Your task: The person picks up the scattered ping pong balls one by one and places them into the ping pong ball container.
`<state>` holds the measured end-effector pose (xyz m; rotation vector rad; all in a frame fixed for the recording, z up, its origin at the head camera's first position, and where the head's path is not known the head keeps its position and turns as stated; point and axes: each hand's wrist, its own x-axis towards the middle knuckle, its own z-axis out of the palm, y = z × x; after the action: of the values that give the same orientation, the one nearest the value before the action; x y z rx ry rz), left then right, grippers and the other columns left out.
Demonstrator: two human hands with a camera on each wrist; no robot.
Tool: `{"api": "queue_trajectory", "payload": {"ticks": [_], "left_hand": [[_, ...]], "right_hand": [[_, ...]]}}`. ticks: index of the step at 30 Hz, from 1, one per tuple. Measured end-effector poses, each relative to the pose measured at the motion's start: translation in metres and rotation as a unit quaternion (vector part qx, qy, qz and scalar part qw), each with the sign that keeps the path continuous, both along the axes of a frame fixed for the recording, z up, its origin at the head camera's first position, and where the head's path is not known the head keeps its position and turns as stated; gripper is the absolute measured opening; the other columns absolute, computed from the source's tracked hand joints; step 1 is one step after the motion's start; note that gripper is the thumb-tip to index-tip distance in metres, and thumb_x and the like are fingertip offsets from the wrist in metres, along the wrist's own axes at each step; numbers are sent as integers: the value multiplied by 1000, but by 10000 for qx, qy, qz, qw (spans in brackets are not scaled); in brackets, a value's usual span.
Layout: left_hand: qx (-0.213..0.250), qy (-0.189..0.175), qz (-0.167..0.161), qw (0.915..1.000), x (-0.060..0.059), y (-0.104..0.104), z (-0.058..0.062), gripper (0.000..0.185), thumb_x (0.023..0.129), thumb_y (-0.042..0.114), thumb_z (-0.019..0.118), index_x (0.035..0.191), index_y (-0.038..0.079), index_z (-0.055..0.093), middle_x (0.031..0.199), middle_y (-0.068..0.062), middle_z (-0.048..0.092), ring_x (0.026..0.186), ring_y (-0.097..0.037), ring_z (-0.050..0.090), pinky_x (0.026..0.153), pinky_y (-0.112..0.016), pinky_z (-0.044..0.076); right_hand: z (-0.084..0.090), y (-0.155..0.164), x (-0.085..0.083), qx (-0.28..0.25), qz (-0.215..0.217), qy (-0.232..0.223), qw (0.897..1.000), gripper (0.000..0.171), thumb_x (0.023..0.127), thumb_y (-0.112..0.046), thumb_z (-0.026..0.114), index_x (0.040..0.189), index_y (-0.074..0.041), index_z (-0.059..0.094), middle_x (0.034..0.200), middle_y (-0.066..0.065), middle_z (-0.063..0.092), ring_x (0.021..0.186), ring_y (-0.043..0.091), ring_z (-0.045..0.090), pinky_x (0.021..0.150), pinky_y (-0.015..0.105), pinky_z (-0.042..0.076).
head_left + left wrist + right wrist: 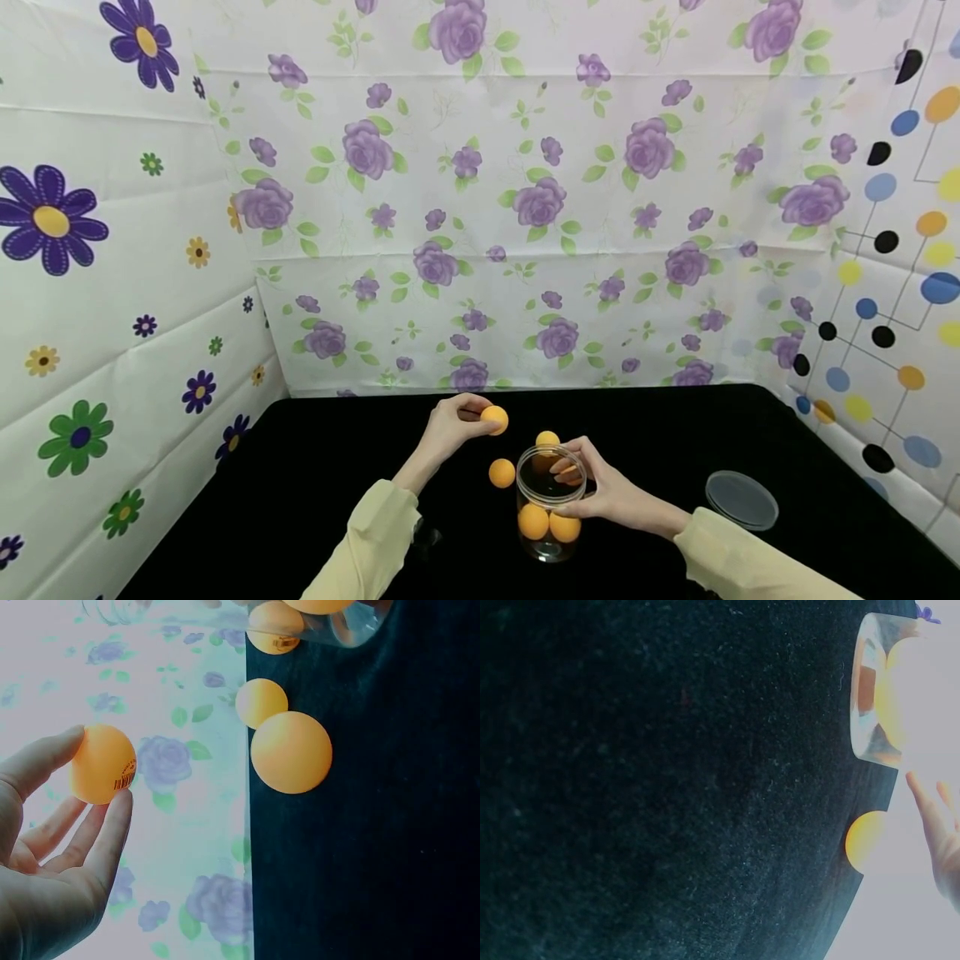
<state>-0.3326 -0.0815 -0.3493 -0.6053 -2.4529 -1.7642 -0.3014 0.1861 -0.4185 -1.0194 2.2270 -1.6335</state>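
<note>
My left hand [450,429] pinches an orange ping-pong ball [494,420] between thumb and fingertips, raised to the left of a clear jar [549,552]. Dark printing shows on that ball in the left wrist view. My right hand [611,492] grips the jar near its open rim, thumb in front and fingers round the far side. Two orange balls, one at the left [533,522] and one at the right [565,527], lie inside the upright jar. In the right wrist view, glare washes out much of the hand [943,847] and jar [861,742].
One loose orange ball [502,473] lies left of the jar, and another ball [547,438] shows just behind its rim. To the right, a round clear lid [742,500] lies on the black table cover [637,575]. Patterned curtains [480,208] enclose the table.
</note>
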Motion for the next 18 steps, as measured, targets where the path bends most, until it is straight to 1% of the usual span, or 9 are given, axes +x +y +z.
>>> {"api": "queue_trajectory", "payload": {"ticks": [2,4,7,10,13,15,18], "left_hand": [[-12,32,-54,10000,6,2,6,33,78,10,72,105,-6,61,98,-20,60,84,-29,59,71,-35,49],[-15,42,-88,10000,6,3,8,33,79,10,72,106,-6,61,98,-20,60,84,-30,59,71,-35,49],[19,68,-126,9999,-1,3,2,34,78,13,73,105,-4,62,96,-16,61,84,-28,59,71,-35,49],[-21,116,-118,9999,-9,4,-4,35,77,18,74,104,0,64,95,-10,62,83,-23,60,70,-33,49],[-72,151,-126,9998,-11,5,-6,33,76,21,75,103,4,65,93,-5,63,81,-20,60,70,-32,49],[-43,125,-193,9997,-9,6,-5,33,76,22,75,103,5,65,93,-4,62,82,-19,60,71,-32,49],[-7,-6,-339,9994,3,9,8,33,78,18,73,105,2,64,97,-9,62,85,-23,59,73,-34,49]], "right_hand": [[0,0,0,-4,-1,5,10000,53,85,-13,64,125,-13,30,119,19,42,110,35,44,78,37,47],[0,0,0,6,-10,-7,10000,53,85,-13,64,125,-13,30,119,19,42,110,35,44,78,36,47],[0,0,0,35,-30,-26,10000,53,85,-13,65,125,-13,30,119,18,42,110,35,44,78,36,47],[1,0,0,49,-35,-27,10000,53,85,-14,65,125,-14,30,119,18,42,110,34,44,79,36,47],[0,0,0,14,-6,-18,10000,53,85,-13,64,125,-13,29,119,19,42,109,34,45,80,37,46],[0,0,-1,-18,20,-10,10000,53,85,-12,64,125,-13,29,119,19,41,109,34,45,80,37,46],[0,0,-1,-33,21,-1,10000,53,85,-13,64,125,-12,29,119,19,41,109,34,45,80,38,45]]}}
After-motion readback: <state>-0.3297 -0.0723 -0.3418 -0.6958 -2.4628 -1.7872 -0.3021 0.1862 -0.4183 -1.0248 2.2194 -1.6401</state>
